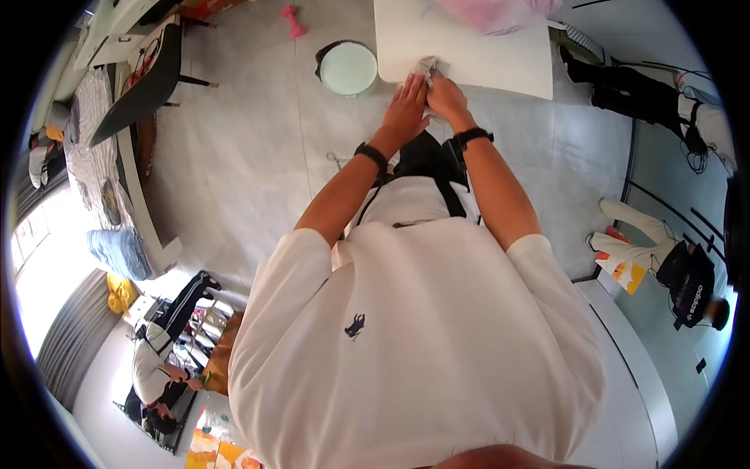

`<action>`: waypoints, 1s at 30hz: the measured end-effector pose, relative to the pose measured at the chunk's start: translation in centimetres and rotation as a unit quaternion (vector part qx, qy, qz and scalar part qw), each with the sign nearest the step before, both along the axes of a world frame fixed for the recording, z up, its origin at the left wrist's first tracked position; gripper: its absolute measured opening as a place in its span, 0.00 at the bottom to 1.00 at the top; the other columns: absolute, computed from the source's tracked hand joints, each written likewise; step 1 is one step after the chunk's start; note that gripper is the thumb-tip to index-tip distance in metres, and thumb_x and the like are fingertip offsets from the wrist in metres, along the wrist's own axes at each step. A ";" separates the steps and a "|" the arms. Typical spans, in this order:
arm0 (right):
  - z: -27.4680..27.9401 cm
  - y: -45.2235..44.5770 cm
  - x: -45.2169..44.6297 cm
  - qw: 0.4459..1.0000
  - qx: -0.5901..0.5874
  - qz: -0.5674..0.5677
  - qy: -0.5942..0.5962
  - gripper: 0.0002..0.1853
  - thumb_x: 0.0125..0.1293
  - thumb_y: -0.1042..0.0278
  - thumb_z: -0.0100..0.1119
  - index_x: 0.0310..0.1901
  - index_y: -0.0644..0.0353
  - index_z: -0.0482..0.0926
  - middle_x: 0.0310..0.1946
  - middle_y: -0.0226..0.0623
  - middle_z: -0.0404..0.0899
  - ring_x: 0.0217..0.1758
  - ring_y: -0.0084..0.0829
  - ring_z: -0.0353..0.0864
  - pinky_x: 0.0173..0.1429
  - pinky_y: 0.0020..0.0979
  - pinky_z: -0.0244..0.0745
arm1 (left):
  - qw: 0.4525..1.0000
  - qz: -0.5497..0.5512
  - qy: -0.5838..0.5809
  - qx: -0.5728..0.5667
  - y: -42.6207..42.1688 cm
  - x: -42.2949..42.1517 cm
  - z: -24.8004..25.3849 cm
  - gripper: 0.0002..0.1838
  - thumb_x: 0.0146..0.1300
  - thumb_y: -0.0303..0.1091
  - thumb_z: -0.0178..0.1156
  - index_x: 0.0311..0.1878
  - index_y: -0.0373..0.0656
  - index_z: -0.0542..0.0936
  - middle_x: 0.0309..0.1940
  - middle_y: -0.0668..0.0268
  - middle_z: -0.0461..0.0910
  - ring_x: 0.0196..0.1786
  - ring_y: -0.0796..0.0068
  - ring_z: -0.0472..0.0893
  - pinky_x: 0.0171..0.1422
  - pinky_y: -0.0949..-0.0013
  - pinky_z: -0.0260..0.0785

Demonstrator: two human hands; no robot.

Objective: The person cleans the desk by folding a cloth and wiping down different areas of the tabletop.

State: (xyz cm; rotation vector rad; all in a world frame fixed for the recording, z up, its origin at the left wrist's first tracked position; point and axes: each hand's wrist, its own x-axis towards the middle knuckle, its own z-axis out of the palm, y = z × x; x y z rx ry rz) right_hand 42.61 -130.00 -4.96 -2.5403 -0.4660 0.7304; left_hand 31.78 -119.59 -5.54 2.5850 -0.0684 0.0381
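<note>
My left hand [405,105] lies with its back up and fingers stretched forward at the near edge of a white table [500,66]. Its fingertips touch a crumpled greyish cloth [427,66]. Beside it, my right hand [447,98] is closed with its fingers curled on the same cloth. Part of the cloth shows beyond the fingertips, and the rest is hidden under the hands. Dark bands sit on both wrists. Left of the table, on the floor, stands a round pale bucket or bin [348,69].
A pink plastic bag [500,12] rests on the table's far side. A pink dumbbell [293,22] lies on the tiled floor. A dark chair [144,82] stands at left. Other people are at lower left [160,359] and along the right side [641,94].
</note>
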 end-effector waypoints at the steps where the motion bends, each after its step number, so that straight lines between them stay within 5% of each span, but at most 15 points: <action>1: 0.2 1.1 -0.2 0.998 -0.056 0.027 -0.011 0.25 0.65 0.54 0.52 0.59 0.60 0.73 0.50 0.49 0.80 0.52 0.52 0.81 0.54 0.49 0.76 | 0.999 0.036 0.022 -0.011 -0.3 0.0 0.2 0.43 0.53 0.39 0.68 0.69 0.31 0.59 0.75 0.46 0.49 0.76 0.47 0.53 0.76 0.52 0.53; 6: 0.0 3.7 0.4 0.985 -0.140 0.095 -0.038 0.25 0.67 0.58 0.49 0.63 0.60 0.69 0.49 0.48 0.80 0.51 0.52 0.82 0.50 0.49 0.79 | 0.997 0.043 0.068 -0.015 2.4 0.8 -1.1 0.40 0.56 0.39 0.66 0.67 0.31 0.60 0.73 0.42 0.53 0.75 0.45 0.56 0.75 0.54 0.55; 14: -1.7 8.3 5.4 0.990 -0.012 0.110 -0.084 0.19 0.65 0.58 0.54 0.57 0.52 0.74 0.53 0.44 0.78 0.49 0.51 0.82 0.48 0.49 0.79 | 0.994 0.058 0.089 -0.033 7.9 5.9 -0.4 0.41 0.56 0.38 0.65 0.67 0.26 0.59 0.70 0.34 0.53 0.73 0.39 0.58 0.73 0.54 0.59; 16: -2.0 10.3 6.9 0.991 -0.010 0.113 -0.072 0.19 0.67 0.51 0.53 0.58 0.45 0.74 0.54 0.40 0.76 0.50 0.49 0.80 0.50 0.48 0.78 | 0.996 0.032 0.084 -0.010 9.9 7.5 -0.7 0.41 0.57 0.39 0.66 0.66 0.24 0.59 0.69 0.32 0.53 0.72 0.37 0.59 0.72 0.53 0.60; 20: -2.4 13.2 9.6 0.994 0.033 0.086 -0.057 0.23 0.67 0.58 0.53 0.64 0.42 0.71 0.56 0.39 0.76 0.52 0.47 0.81 0.51 0.47 0.78 | 0.994 0.052 0.101 0.004 12.5 11.8 -1.4 0.43 0.57 0.42 0.67 0.65 0.22 0.59 0.68 0.30 0.56 0.72 0.36 0.57 0.74 0.54 0.58; 23: -3.0 15.5 11.8 0.993 0.021 0.115 -0.024 0.30 0.66 0.55 0.54 0.70 0.37 0.62 0.55 0.37 0.77 0.52 0.46 0.82 0.51 0.46 0.78 | 0.984 0.080 0.147 0.063 13.8 13.5 -0.4 0.46 0.54 0.46 0.69 0.63 0.21 0.58 0.63 0.30 0.63 0.66 0.38 0.67 0.68 0.52 0.65; 26: -2.9 15.6 12.8 0.990 0.019 0.136 -0.018 0.32 0.64 0.55 0.56 0.71 0.39 0.62 0.52 0.39 0.79 0.50 0.46 0.83 0.50 0.46 0.79 | 0.970 0.115 0.205 -0.056 15.2 15.0 0.0 0.38 0.50 0.48 0.71 0.54 0.30 0.64 0.48 0.41 0.79 0.50 0.44 0.81 0.51 0.51 0.75; 30: -2.1 13.6 9.6 0.993 0.064 0.082 -0.063 0.37 0.59 0.51 0.59 0.70 0.48 0.60 0.44 0.43 0.83 0.48 0.49 0.83 0.50 0.46 0.78 | 0.962 0.119 0.243 -0.039 15.3 13.8 2.2 0.34 0.50 0.46 0.71 0.51 0.33 0.66 0.45 0.44 0.81 0.50 0.45 0.81 0.48 0.52 0.75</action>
